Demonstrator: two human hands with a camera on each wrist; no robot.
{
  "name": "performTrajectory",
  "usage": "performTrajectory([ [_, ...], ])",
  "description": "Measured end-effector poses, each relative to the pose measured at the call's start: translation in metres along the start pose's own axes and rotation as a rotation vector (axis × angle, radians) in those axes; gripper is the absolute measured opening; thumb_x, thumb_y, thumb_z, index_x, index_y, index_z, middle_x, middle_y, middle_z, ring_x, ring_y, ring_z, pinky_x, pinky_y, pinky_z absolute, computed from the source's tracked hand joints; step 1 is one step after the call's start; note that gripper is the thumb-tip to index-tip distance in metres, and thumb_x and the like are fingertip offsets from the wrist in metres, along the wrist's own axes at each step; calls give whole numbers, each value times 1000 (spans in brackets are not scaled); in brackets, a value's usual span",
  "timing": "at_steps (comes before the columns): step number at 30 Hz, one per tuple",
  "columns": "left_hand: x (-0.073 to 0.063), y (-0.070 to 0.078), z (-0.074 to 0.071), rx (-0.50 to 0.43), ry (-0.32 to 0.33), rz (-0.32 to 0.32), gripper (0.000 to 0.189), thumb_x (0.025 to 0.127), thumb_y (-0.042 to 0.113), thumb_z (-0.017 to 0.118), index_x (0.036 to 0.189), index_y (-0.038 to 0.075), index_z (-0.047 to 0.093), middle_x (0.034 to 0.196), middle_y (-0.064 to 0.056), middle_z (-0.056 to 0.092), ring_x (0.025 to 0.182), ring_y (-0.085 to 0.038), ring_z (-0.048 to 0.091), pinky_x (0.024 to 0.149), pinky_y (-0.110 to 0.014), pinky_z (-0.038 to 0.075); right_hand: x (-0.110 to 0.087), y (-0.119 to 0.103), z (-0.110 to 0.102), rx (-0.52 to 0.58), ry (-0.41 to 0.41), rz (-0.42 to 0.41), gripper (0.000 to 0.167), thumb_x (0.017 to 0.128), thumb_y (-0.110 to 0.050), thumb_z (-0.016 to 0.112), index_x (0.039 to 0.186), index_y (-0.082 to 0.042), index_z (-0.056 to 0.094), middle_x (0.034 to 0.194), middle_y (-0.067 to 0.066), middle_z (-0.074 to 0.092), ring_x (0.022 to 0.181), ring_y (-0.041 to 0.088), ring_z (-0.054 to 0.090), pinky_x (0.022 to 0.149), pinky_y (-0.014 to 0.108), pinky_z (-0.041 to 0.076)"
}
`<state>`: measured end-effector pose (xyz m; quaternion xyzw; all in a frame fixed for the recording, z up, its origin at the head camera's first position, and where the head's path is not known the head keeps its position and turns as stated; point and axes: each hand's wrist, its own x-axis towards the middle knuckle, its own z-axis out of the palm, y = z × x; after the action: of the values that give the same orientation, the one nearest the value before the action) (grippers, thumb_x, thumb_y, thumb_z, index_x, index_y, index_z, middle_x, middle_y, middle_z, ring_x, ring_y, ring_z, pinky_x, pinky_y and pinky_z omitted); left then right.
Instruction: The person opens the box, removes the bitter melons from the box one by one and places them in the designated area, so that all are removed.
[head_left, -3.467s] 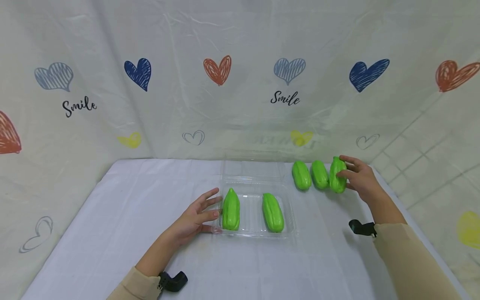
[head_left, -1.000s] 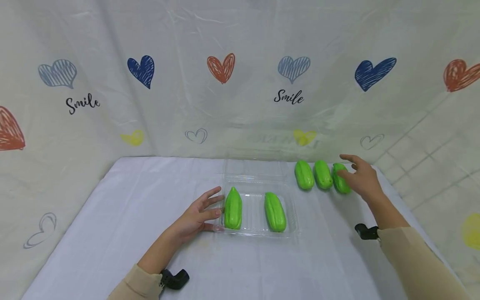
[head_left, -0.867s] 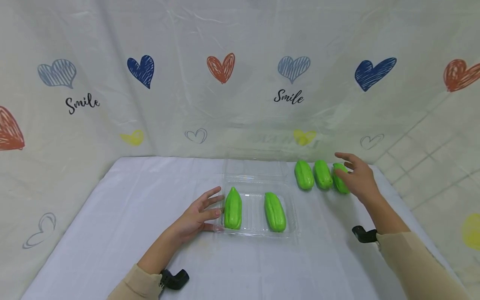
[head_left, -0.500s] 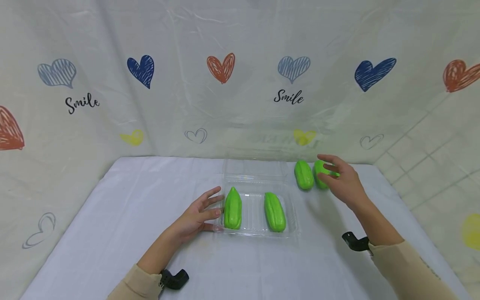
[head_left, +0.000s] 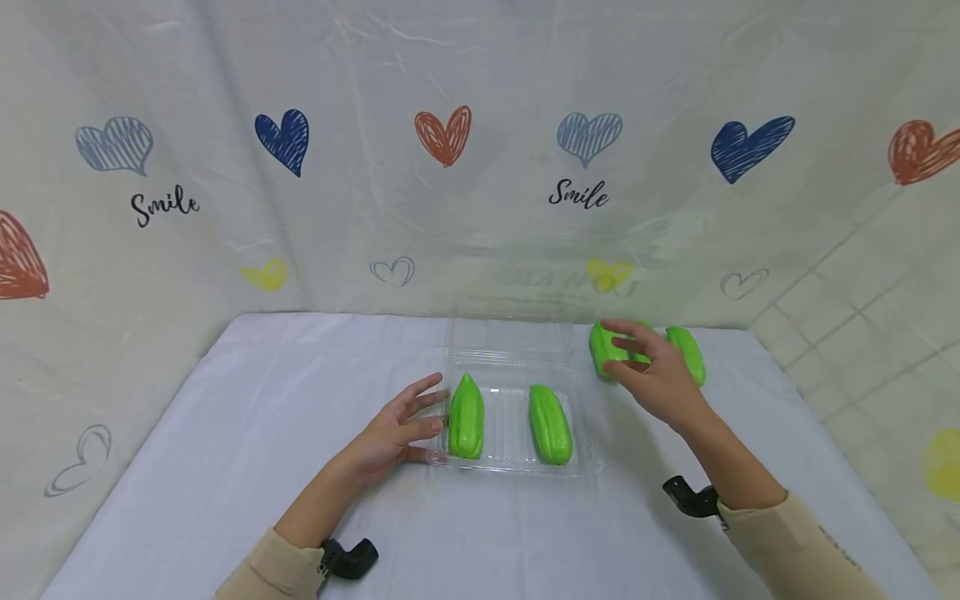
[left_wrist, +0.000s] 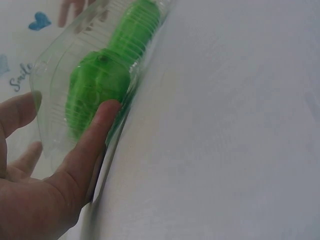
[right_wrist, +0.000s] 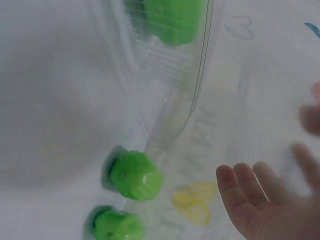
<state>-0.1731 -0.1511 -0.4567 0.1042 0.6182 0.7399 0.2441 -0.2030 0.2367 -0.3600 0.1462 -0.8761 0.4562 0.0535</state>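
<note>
A clear plastic clamshell box (head_left: 504,468) lies with its lid (head_left: 510,337) back. Two green, ridged, oblong fruit-like pieces rest inside, one at the left (head_left: 467,417) and one at the right (head_left: 551,425). My left hand (head_left: 386,437) touches the box's left side with fingers spread; in the left wrist view the thumb (left_wrist: 82,155) lies against its wall. Above a row of three similar pieces on the table, my right hand (head_left: 660,375) hovers with loosely bent fingers, holding nothing. It partly covers the left piece (head_left: 602,350) and the middle one; the right piece (head_left: 686,354) shows more fully.
A white cloth covers the table (head_left: 525,533). Behind it hangs a pale curtain (head_left: 510,233) printed with hearts and "Smile". A black wrist camera (head_left: 348,558) sits at the left cuff, another camera (head_left: 690,497) at the right cuff.
My right hand held the rightmost piece at first, then let it go upright in the row. Since then it has moved left over the other two. The left hand has stayed put.
</note>
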Motion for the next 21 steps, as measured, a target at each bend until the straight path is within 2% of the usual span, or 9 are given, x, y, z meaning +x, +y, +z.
performTrajectory([
  [2,1,-1,0,1,1,-1,76,98,9,61,160,25,19,163,-10,23,142,-41,38,87,-49,57,-1,-1,3,16,-10,-3,50,94,-11,66,143,-14,52,149,6,48,133,38,50,90,14,49],
  [4,1,-1,-1,-1,3,-2,76,98,8,61,160,25,19,163,-10,23,142,-41,38,87,-49,58,-2,-3,5,33,-25,3,50,95,-11,66,143,-15,52,150,6,48,134,37,49,89,12,48],
  [8,0,0,0,-5,6,-5,75,99,6,59,160,25,20,163,-10,23,142,-42,37,87,-50,57,-6,-8,11,62,-75,26,52,96,-16,65,145,-18,50,153,4,44,136,35,47,99,33,52],
  [12,0,0,0,2,8,-8,75,99,7,59,160,25,20,163,-10,23,142,-41,38,87,-49,58,-9,-11,17,83,-108,40,53,96,-18,66,146,-20,49,155,5,41,137,35,46,103,52,48],
  [15,0,0,0,6,7,-9,75,99,7,60,160,25,20,163,-10,24,142,-41,38,86,-48,58,-11,-12,21,84,-115,41,52,96,-18,66,146,-21,50,155,5,42,137,35,47,104,54,47],
  [21,0,0,1,6,14,-15,75,98,7,60,159,27,22,163,-8,25,141,-40,39,86,-49,58,-13,-11,31,100,-137,36,54,95,-16,67,145,-22,50,152,2,44,137,32,48,101,50,50],
])
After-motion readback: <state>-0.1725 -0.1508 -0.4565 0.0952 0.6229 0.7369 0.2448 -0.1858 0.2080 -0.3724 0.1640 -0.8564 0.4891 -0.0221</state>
